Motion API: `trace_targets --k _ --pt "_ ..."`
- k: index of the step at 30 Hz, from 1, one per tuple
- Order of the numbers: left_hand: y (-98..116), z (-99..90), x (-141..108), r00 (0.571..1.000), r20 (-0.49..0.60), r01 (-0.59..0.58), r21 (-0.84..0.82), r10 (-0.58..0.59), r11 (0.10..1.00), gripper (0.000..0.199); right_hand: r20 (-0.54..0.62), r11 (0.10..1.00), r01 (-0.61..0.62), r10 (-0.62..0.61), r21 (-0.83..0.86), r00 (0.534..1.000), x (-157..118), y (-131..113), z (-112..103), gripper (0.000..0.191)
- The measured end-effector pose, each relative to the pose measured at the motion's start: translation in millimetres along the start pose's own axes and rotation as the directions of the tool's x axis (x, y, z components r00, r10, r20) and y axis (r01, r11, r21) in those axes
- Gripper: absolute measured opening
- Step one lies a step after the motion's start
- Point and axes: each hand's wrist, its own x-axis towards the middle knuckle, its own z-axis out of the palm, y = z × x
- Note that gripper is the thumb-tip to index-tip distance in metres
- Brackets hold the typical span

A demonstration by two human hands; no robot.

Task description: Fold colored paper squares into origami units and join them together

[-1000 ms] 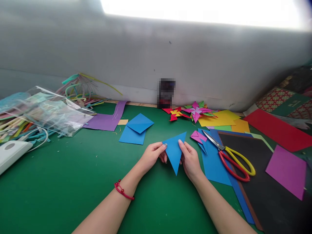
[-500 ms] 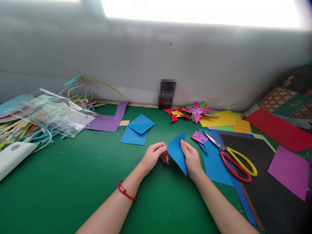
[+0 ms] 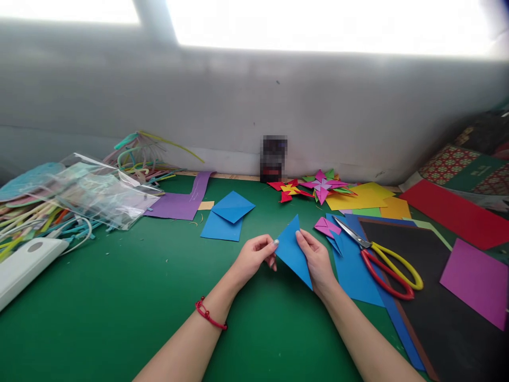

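A blue sheet of folded paper [image 3: 293, 252], triangular in outline, is held up above the green table between my hands. My right hand [image 3: 318, 257] grips its right side, thumb lying on the near face and fingers hidden behind. At the left corner, my left hand [image 3: 256, 255] pinches the paper between thumb and curled fingers. Beyond my left hand lie two more blue papers, a folded one [image 3: 234, 206] overlapping a flat one [image 3: 220, 227]. Just right of my right hand are a small folded pink paper [image 3: 326, 226] and a small folded blue piece [image 3: 336, 244].
Scissors [image 3: 368, 245] with red and yellow handles lie on a black board [image 3: 433, 297] and blue sheets at right. Folded paper stars [image 3: 321, 185] sit near the wall. A clear plastic bag [image 3: 119, 196], pipe cleaners [image 3: 147, 159] and a white device [image 3: 29, 265] crowd the left.
The held blue paper has turned slightly, its top tip leaning left and its bottom tip shifting right. Both hands keep hold of it. The camera view has tilted up a little.
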Motion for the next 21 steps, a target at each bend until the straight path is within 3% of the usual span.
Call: trace_targets --k 3,10,14,21 --pt "-0.9 -1.5 1.2 1.000 -0.015 0.016 -0.035 -0.016 0.999 0.032 0.024 1.000 0.010 -0.011 0.027 1.000 -1.0 -2.1 0.0 0.036" --pt "-3.5 0.4 1.0 0.999 -0.044 -0.017 -0.014 0.017 1.000 0.031 0.163 0.994 0.012 -0.029 0.104 0.986 -5.9 -7.9 0.5 0.029" --pt "-2.8 1.6 0.5 0.997 -0.074 -0.022 0.025 0.023 0.999 0.031 0.143 0.992 -0.015 -0.004 0.128 0.990 -5.4 -8.1 -0.4 0.024" --pt "-1.8 -0.5 0.6 1.000 -0.028 -0.003 -0.011 0.003 1.000 0.032 0.080 0.996 -0.010 0.004 0.086 0.997 -1.1 -4.6 -4.3 0.015"
